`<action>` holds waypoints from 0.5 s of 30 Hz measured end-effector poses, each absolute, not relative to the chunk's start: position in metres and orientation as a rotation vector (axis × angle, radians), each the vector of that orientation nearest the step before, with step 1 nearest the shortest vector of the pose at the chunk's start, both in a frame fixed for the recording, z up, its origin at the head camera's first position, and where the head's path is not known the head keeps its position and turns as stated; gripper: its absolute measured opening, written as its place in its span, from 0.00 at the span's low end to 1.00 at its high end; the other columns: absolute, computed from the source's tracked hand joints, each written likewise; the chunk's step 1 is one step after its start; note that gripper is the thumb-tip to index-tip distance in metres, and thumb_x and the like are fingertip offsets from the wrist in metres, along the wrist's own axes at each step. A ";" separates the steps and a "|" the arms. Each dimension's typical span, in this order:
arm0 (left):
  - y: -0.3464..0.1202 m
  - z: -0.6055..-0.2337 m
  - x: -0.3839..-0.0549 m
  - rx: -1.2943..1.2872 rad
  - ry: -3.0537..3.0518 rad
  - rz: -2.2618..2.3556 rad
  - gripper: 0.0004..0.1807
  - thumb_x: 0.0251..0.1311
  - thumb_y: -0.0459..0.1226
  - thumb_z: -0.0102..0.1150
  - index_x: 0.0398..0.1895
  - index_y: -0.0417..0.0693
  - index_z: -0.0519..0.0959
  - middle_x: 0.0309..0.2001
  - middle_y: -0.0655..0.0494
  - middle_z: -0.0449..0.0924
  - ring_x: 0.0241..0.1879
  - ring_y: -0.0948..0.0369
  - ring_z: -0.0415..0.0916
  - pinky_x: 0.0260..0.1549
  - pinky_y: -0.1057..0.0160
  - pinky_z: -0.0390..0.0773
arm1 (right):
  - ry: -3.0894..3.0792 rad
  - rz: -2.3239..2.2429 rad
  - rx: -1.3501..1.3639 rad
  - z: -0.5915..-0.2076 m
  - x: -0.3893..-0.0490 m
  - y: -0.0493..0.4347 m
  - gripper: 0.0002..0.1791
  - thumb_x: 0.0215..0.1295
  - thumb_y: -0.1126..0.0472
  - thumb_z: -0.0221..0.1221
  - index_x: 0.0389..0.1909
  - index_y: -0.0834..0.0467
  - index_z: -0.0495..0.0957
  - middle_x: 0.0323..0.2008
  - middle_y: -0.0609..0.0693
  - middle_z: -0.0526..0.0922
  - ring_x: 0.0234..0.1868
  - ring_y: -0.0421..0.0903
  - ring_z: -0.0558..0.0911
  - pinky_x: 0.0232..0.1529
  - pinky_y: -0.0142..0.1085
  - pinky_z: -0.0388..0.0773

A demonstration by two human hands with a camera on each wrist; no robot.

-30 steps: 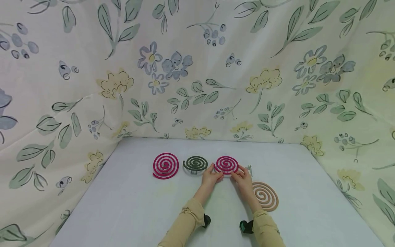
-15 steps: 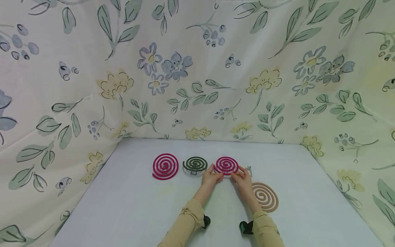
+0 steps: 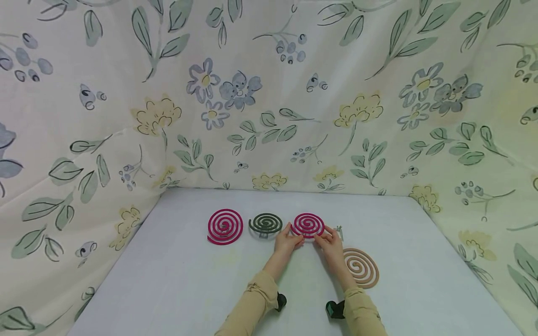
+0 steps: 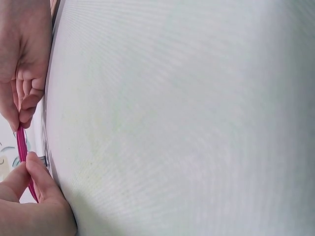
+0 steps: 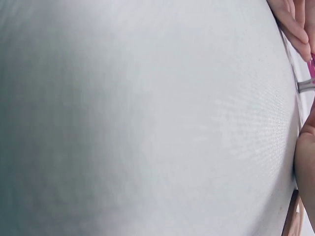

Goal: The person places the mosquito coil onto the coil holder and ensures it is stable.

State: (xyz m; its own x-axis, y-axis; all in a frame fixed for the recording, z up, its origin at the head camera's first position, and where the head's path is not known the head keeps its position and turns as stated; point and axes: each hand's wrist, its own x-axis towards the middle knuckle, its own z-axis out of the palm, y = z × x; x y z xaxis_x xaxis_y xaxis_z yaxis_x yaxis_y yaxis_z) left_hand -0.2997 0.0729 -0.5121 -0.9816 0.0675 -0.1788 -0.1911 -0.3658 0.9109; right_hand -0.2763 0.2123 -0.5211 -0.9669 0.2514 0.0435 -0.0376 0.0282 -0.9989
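Note:
In the head view, a magenta mosquito coil [image 3: 308, 224] is held level between the two hands. My left hand [image 3: 287, 241] pinches its left front edge, and my right hand [image 3: 331, 243] pinches the right front edge. From the left wrist view the coil [image 4: 21, 145] shows edge-on, with thumb and fingers of both hands on it. A small metal stand [image 5: 306, 86] appears beneath the coil in the right wrist view. Just left of my left hand, a dark green coil [image 3: 266, 224] rests raised on its own stand [image 3: 263, 235].
Another magenta coil [image 3: 225, 227] is at the far left of the row. A bare metal stand [image 3: 339, 233] is right of my right hand. A tan coil [image 3: 366, 268] lies on the white table [image 3: 176, 280], partly behind the right forearm. A floral cloth [image 3: 269, 154] rises behind.

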 end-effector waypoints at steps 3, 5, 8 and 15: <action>0.072 -0.508 -0.295 -0.139 1.683 2.455 0.38 0.56 0.19 0.54 0.70 0.32 0.52 0.17 0.60 0.75 0.19 0.70 0.76 0.31 0.68 0.81 | -2.083 2.053 -0.221 -0.521 -0.276 0.212 0.31 0.64 0.68 0.57 0.65 0.72 0.55 0.25 0.38 0.76 0.25 0.28 0.75 0.30 0.23 0.69; 0.072 -0.509 -0.296 -0.121 1.678 2.451 0.38 0.56 0.19 0.54 0.71 0.33 0.51 0.17 0.61 0.75 0.18 0.70 0.76 0.31 0.69 0.81 | -2.079 2.059 -0.219 -0.521 -0.276 0.211 0.31 0.64 0.69 0.56 0.65 0.72 0.55 0.25 0.37 0.76 0.25 0.28 0.75 0.30 0.23 0.69; 0.071 -0.513 -0.299 -0.095 1.674 2.451 0.39 0.56 0.19 0.54 0.71 0.32 0.51 0.17 0.60 0.76 0.18 0.70 0.77 0.29 0.70 0.81 | -2.070 2.069 -0.214 -0.521 -0.276 0.211 0.31 0.64 0.69 0.56 0.65 0.73 0.54 0.24 0.38 0.75 0.25 0.27 0.75 0.30 0.23 0.69; 0.071 -0.513 -0.300 -0.112 1.687 2.441 0.39 0.55 0.20 0.56 0.71 0.34 0.53 0.16 0.60 0.76 0.18 0.69 0.77 0.28 0.70 0.81 | -2.072 2.076 -0.220 -0.522 -0.277 0.212 0.32 0.65 0.69 0.56 0.65 0.72 0.54 0.25 0.38 0.75 0.25 0.27 0.75 0.29 0.23 0.69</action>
State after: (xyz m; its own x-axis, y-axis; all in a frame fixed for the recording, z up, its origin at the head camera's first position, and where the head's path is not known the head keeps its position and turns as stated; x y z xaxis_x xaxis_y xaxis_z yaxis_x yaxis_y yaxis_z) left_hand -0.2995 0.0712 -0.5127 -0.9823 0.0987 -0.1589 -0.1835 -0.3443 0.9207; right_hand -0.2769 0.2117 -0.5215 -0.9690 0.2445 0.0359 -0.0363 0.0029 -0.9993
